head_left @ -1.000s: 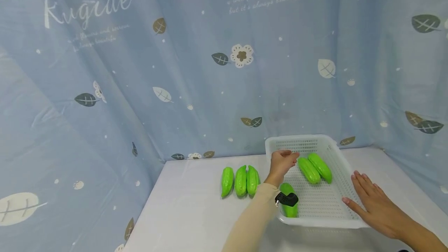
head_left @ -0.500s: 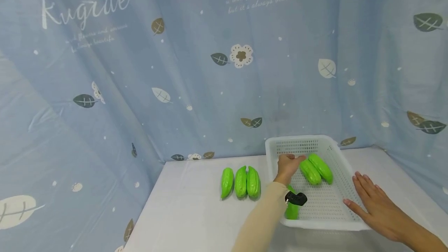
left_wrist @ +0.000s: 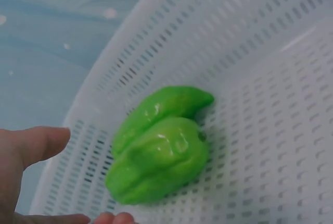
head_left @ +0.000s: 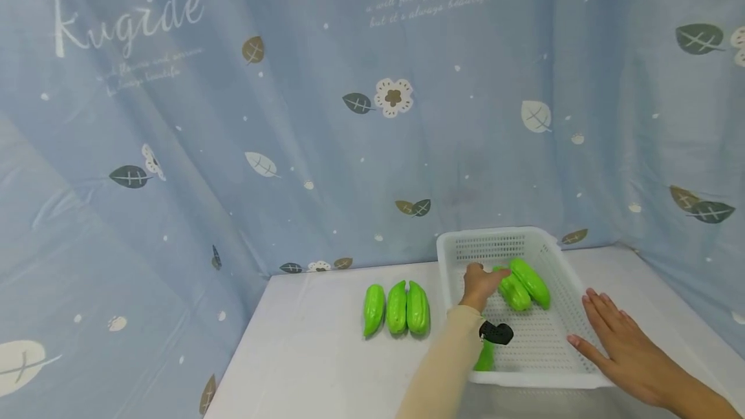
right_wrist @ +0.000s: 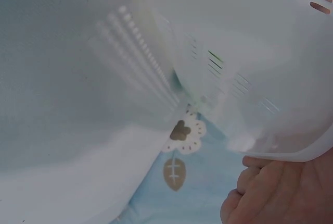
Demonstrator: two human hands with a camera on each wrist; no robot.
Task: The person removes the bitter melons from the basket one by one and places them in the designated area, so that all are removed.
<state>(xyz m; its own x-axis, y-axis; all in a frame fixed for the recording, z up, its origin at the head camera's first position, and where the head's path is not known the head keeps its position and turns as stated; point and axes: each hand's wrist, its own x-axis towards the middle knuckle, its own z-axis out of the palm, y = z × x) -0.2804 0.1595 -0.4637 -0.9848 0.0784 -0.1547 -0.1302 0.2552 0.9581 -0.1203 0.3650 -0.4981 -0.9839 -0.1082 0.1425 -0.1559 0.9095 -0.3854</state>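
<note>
Two glossy green ridged gourd-like vegetables (head_left: 518,288) lie side by side inside the white perforated basket (head_left: 489,235). My left hand (head_left: 480,284) is over the basket's left part, fingers extended and thumb apart, just beside this pair; nothing is in its grasp. In the left wrist view the left thumb (left_wrist: 44,143) points toward the pair, with a gap between. Another green vegetable (head_left: 484,359) lies at the basket's front left, partly hidden under my left wrist. With straight fingers, my right hand (head_left: 628,354) rests against the basket's right side; the right wrist view shows it at the rim.
Three similar green vegetables (head_left: 397,308) lie in a row on the white tabletop (head_left: 314,354), left of the basket. A blue patterned curtain (head_left: 326,134) rises behind and at the left. A black band (head_left: 496,333) is on my left wrist.
My left hand has moved right and slightly down, closer to the pair of vegetables, covering more of the front-left one. The right hand stays at the basket's side.
</note>
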